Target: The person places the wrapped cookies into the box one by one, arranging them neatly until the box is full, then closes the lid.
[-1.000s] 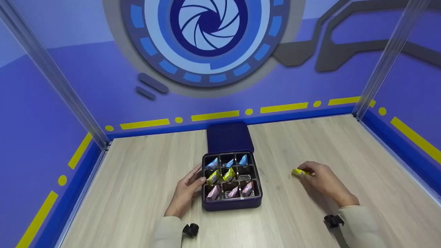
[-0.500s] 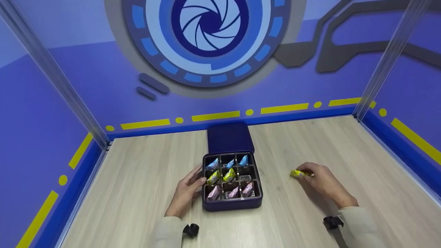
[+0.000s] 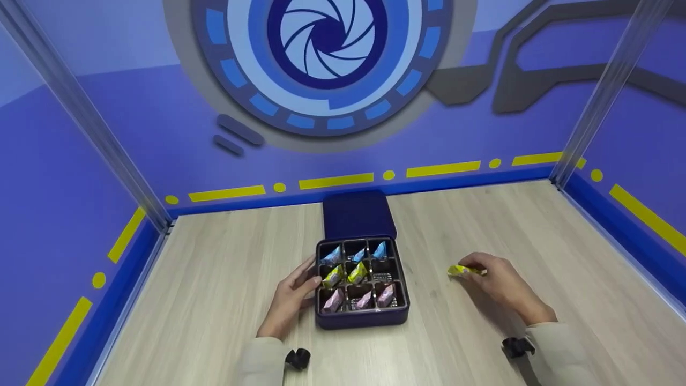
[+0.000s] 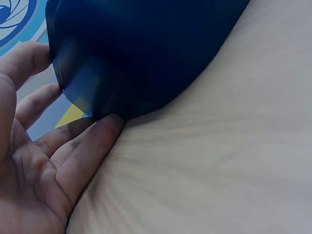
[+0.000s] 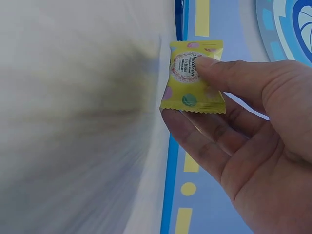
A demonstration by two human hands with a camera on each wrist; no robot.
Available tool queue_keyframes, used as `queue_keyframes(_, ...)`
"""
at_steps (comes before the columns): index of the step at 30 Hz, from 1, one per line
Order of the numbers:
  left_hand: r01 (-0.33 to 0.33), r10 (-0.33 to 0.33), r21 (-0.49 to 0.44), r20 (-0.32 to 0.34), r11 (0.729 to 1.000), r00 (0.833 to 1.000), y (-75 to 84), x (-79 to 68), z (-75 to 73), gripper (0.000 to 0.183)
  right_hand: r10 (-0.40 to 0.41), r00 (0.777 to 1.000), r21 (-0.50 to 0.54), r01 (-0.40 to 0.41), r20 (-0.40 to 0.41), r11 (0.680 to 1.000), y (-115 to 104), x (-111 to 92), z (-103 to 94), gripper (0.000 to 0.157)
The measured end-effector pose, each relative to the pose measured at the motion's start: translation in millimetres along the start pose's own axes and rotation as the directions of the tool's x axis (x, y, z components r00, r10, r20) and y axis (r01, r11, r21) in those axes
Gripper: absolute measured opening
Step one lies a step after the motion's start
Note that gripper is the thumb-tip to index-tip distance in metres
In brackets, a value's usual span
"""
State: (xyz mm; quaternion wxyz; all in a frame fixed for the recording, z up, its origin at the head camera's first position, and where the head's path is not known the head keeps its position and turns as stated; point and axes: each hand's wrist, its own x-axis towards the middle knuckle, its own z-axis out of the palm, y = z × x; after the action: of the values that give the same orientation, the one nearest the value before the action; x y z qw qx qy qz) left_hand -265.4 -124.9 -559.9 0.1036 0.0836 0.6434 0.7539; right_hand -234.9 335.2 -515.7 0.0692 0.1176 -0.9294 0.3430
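Observation:
My right hand (image 3: 502,281) pinches a yellow wrapped macaron candy (image 5: 192,75) between thumb and fingers, low over the table at the right. Printed lettering and coloured dots show on its wrapper in the right wrist view. A dark blue box (image 3: 362,320) stands open at mid table, divided into compartments. Blue candies (image 3: 380,250) fill its back row and pink candies (image 3: 332,301) its front row. In the middle row, two yellow candies (image 3: 357,273) sit left and centre; the right compartment is bare. My left hand (image 3: 289,300) touches the box's left side with its fingertips, fingers fairly straight.
Behind the box lies its dark blue lid (image 3: 358,214), close to the back wall. Blue panels with metal corner posts (image 3: 600,96) enclose the wooden table (image 3: 241,257) at the back and both sides. A black wrist mount (image 3: 517,347) sits at the right cuff.
The yellow candy in my right hand has shifted slightly left. My left hand and the box hold their places, apart from a tiny shift of the whole view.

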Motion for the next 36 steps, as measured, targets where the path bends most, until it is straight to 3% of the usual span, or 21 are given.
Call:
queue_keyframes(7,-0.018,0.018,-0.017,0.020,1.000,1.000,-1.8,-0.1,2.9,0.066,-0.005,1.000,-0.002,0.005,0.013,1.000,-5,1,0.8,0.020)
queue_keyframes(23,-0.005,0.005,0.001,0.012,1.000,1.000,-2.8,-1.3,3.3,0.067,-0.110,0.994,0.002,0.110,0.015,0.994,-24,18,8.0,0.021)
queue_keyframes(36,-0.001,0.001,0.005,-0.014,1.000,1.000,-1.1,-0.7,0.5,0.067,-0.228,0.971,0.009,0.228,0.074,0.974,-43,37,13.8,0.019)
